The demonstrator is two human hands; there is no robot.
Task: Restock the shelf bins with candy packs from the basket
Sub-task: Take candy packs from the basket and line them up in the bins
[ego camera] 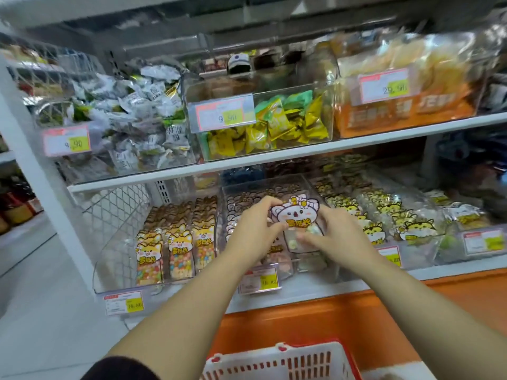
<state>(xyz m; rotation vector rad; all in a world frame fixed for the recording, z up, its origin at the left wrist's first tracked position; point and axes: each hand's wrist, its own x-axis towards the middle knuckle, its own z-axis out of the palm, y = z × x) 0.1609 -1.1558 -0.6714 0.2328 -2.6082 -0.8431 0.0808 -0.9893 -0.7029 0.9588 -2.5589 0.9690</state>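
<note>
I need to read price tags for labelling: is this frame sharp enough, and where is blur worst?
Head view: soft overall, sharpest at the koala candy pack between the left hand and right hand; price tag digits only partly legible; blur worst on the upper-right bags; the wide-angle lens bows the shelf board; sheen veils the clear bin.

On the upper bins (325, 105), left tag (66, 140) and middle tag (223, 113) read 9.90, right tag (384, 86) 29.96; lowest tag (124, 303) 16.80.

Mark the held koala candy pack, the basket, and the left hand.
koala candy pack (293, 213): head view, printed koala face.
basket (301, 351): head view, white upper rim.
left hand (253, 229): head view, back of hand.
</note>
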